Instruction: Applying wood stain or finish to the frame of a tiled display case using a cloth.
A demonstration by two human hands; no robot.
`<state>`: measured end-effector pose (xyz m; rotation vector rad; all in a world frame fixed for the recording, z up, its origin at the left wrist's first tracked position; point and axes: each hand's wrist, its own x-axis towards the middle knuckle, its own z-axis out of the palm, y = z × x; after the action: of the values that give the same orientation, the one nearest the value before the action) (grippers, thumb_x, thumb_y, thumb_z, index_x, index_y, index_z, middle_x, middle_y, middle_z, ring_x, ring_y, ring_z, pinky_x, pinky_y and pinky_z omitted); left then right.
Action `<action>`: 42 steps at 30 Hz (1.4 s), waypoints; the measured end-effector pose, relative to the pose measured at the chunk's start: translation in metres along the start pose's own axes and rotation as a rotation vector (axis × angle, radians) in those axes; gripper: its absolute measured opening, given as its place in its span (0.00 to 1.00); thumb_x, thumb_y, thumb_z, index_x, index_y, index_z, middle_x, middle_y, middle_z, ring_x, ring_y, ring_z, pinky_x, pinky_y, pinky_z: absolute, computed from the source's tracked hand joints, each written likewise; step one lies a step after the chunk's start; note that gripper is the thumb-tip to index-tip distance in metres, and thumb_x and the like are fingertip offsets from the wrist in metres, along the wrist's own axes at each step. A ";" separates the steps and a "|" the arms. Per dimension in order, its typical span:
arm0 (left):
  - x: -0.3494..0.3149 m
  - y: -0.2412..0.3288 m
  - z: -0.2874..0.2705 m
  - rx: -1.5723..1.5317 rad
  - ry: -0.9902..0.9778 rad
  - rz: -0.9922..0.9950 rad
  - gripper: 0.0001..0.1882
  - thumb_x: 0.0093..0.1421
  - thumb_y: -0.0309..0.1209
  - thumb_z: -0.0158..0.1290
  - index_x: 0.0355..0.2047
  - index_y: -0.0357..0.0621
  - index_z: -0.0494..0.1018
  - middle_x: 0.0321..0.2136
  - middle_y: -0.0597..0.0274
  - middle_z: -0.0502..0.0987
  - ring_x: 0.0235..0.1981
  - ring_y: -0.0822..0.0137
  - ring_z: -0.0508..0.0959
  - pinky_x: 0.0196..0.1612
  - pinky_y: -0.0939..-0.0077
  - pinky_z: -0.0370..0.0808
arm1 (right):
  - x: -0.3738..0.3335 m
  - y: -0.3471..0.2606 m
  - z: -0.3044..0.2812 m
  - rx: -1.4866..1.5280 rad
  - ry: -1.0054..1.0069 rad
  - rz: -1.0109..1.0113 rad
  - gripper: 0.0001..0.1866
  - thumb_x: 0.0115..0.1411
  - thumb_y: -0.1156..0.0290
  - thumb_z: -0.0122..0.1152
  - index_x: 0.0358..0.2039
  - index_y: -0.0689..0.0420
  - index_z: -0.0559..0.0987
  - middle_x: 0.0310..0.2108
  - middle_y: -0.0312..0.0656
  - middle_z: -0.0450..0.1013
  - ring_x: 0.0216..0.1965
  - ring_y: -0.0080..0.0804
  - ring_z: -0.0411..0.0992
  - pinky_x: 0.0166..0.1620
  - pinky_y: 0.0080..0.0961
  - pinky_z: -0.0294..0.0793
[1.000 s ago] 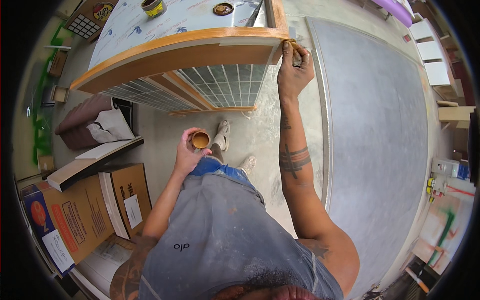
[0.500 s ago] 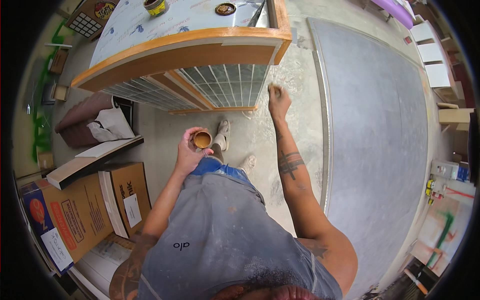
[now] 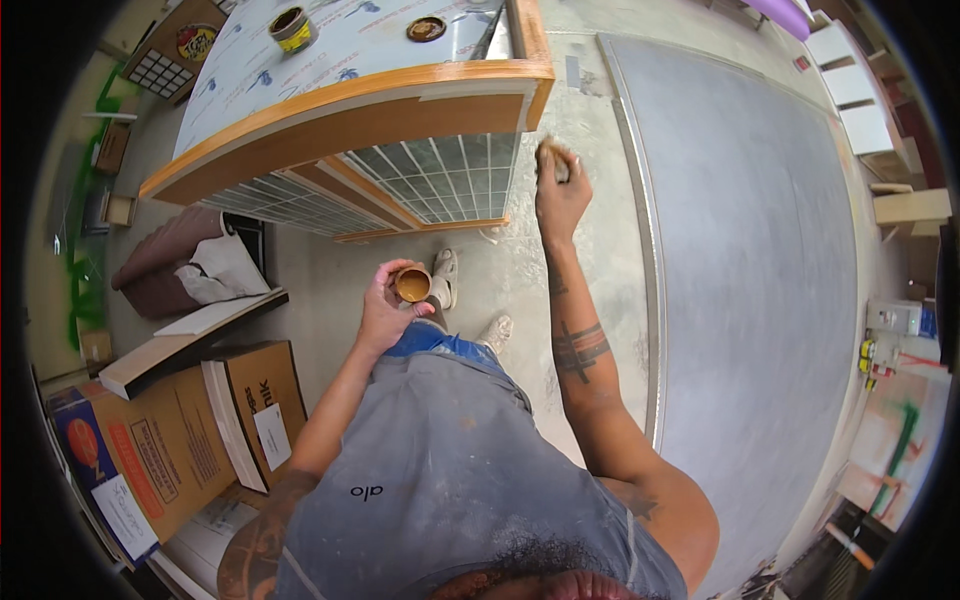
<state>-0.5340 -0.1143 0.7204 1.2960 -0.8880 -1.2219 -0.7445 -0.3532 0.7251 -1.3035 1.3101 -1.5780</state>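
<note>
My left hand [image 3: 378, 312] is closed around a small round cup [image 3: 413, 285] of orange-brown liquid, held level in front of my waist. My right hand [image 3: 563, 200], arm stretched forward, pinches a small tan wad [image 3: 551, 158], a cloth or sponge; which one I cannot tell. It is just right of the corner of a wooden piece of furniture [image 3: 350, 88] with orange-brown edges and gridded glass panels [image 3: 440, 180]. On its film-covered top stand an open can [image 3: 293, 32] with a yellow label and a stained round lid [image 3: 427, 29].
A large grey panel [image 3: 740, 260] lies along the right side. Cardboard boxes [image 3: 170, 450] and a long board [image 3: 190, 340] crowd the left, near a maroon wrapped bundle [image 3: 165, 262]. A dark pointed tool [image 3: 489, 32] rests on the furniture's top.
My right hand has moved slightly forward with the wad. The furniture appears a little further left in the view. The cup remains in my left hand.
</note>
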 end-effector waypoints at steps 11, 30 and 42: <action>-0.007 -0.002 -0.013 -0.002 0.034 -0.016 0.43 0.44 0.14 0.70 0.59 0.40 0.62 0.58 0.55 0.69 0.58 0.65 0.71 0.56 0.71 0.77 | 0.043 -0.086 0.029 0.083 0.115 -0.285 0.11 0.62 0.72 0.68 0.40 0.67 0.81 0.35 0.40 0.79 0.38 0.23 0.75 0.46 0.21 0.74; -0.011 0.001 -0.020 -0.081 0.111 -0.016 0.41 0.44 0.13 0.70 0.57 0.39 0.63 0.55 0.58 0.72 0.56 0.66 0.72 0.59 0.71 0.75 | -0.009 0.095 0.004 -0.455 -0.158 0.070 0.16 0.56 0.60 0.69 0.35 0.62 0.85 0.28 0.51 0.81 0.32 0.36 0.80 0.41 0.31 0.77; -0.008 0.009 -0.003 0.007 0.087 0.026 0.43 0.43 0.14 0.71 0.58 0.40 0.63 0.56 0.57 0.71 0.57 0.67 0.71 0.62 0.71 0.70 | -0.346 0.329 -0.289 -0.015 -0.505 1.165 0.08 0.53 0.69 0.66 0.21 0.58 0.81 0.18 0.37 0.74 0.17 0.27 0.70 0.20 0.29 0.67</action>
<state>-0.5308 -0.1074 0.7302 1.3288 -0.8446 -1.1345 -0.9638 -0.0350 0.3226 -0.6074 1.3281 -0.3933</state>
